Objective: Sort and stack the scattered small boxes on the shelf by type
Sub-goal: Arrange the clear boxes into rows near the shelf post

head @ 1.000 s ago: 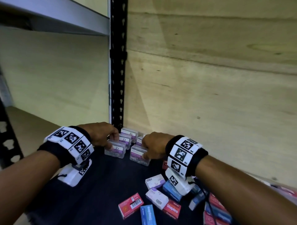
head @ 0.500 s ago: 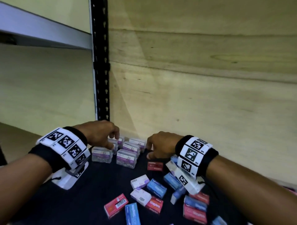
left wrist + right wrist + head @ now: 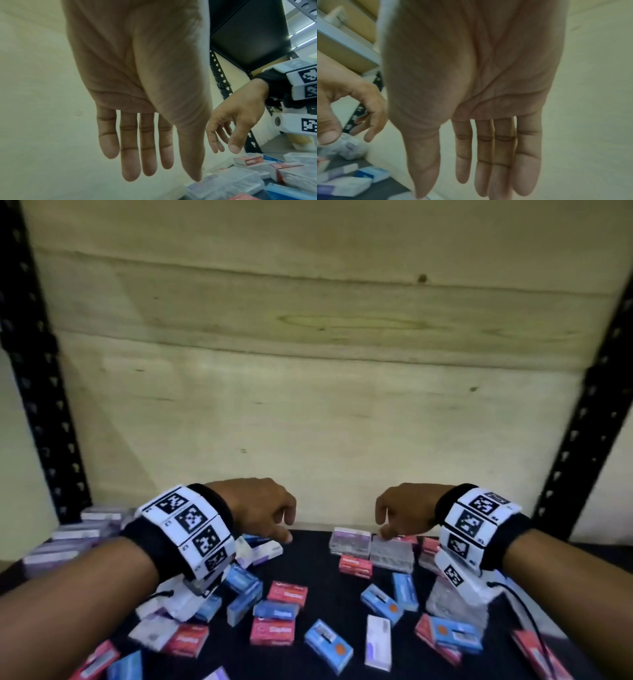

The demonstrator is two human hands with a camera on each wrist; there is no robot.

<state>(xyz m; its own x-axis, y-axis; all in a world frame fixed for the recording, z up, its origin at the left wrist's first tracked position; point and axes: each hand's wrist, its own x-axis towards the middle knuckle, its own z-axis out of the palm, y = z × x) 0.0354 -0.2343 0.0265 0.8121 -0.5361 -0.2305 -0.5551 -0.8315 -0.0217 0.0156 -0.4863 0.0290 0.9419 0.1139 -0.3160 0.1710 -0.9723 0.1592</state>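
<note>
Small boxes lie scattered on the dark shelf mat [image 3: 317, 556]: red staple boxes [image 3: 272, 630], blue boxes [image 3: 329, 643], a white box [image 3: 377, 642] and clear plastic boxes [image 3: 390, 553]. Purple-labelled clear boxes [image 3: 78, 530] stand grouped at the far left. My left hand [image 3: 263, 511] hovers at the back of the mat, fingers straight and holding nothing [image 3: 145, 148]; its thumb tip is just above a clear box [image 3: 223, 186]. My right hand [image 3: 400, 515] hovers over the clear boxes at the back right, also holding nothing, with fingers straight [image 3: 488, 162].
A pale wooden back panel [image 3: 308, 405] closes the shelf behind the hands. Black perforated uprights stand at the left [image 3: 44, 405] and right [image 3: 582, 422]. More red and blue boxes crowd the front right corner [image 3: 455, 635].
Both hands have left the purple-labelled clear boxes and moved right along the shelf, spreading apart. The right hand has let go of the clear box it was touching. The view has swung right.
</note>
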